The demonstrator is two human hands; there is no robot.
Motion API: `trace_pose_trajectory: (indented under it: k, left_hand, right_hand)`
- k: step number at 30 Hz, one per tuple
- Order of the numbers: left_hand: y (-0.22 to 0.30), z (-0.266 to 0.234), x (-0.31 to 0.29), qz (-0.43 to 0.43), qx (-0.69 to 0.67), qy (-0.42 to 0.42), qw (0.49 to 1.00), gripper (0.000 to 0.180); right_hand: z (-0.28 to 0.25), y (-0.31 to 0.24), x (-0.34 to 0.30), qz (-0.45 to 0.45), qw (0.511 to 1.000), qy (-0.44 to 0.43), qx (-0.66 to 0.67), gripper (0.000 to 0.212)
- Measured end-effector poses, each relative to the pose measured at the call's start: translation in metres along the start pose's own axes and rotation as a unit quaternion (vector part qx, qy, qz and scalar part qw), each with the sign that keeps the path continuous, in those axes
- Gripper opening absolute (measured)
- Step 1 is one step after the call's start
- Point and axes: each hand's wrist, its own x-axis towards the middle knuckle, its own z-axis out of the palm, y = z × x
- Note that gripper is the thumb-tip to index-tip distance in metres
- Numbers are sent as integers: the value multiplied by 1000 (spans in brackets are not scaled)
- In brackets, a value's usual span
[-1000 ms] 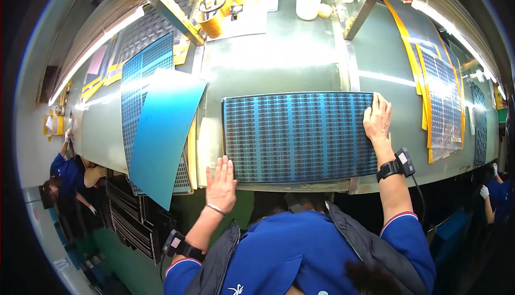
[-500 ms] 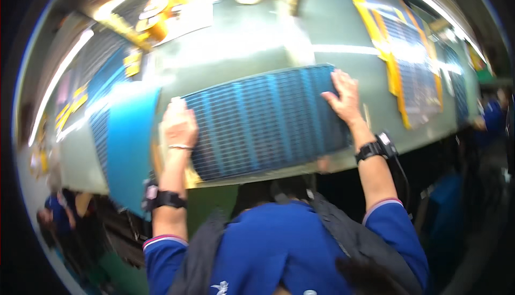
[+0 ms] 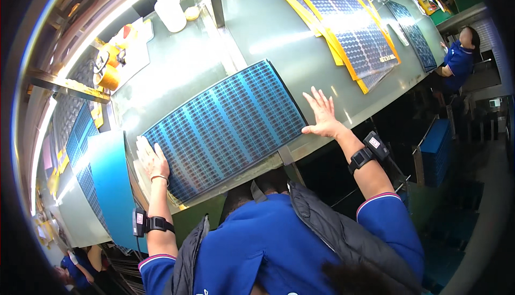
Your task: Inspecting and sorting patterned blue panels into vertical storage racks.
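A blue rectangular sheet [image 3: 230, 126] printed with rows of small dark shapes lies flat on the workbench in front of me, its near edge close to the bench edge. My left hand [image 3: 152, 158] rests along its left edge, fingers extended and holding nothing. At the opposite side, my right hand [image 3: 323, 113] is spread wide just beyond the right edge. Its thumb is close to the sheet's corner; whether it touches, I cannot tell. Left of my left hand lies a plain blue sheet [image 3: 110, 179], partly over another patterned blue sheet [image 3: 86, 150].
Farther right on the bench [image 3: 257, 37], clear patterned films [image 3: 351, 35] with orange borders overlap, and a dark patterned panel [image 3: 412, 35] lies beyond. A white container [image 3: 170, 12] and orange tape rolls [image 3: 109, 75] stand at the back. A co-worker [image 3: 460, 53] is at far right.
My view has turned, so the bench now appears tilted. The right hand has come off the sheet's right edge with fingers spread; the left stays at the left edge.
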Motion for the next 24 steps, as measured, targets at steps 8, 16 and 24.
trace_pose_trajectory:
  k: [8, 16, 24]
  left_hand:
    - [13, -17, -1, -23, 18, -66, 997, 64]
    - [11, -23, 0, -22, -3, -50, 999, 65]
    - [-18, -100, -134, 133, -171, -97, 971, 77]
  right_hand:
    - [56, -116, 48, -411, 911, -24, -2, 58]
    - [42, -50, 124, -69, 978, 164, -104, 64]
    - [64, -44, -40, -3, 979, 147, -139, 56]
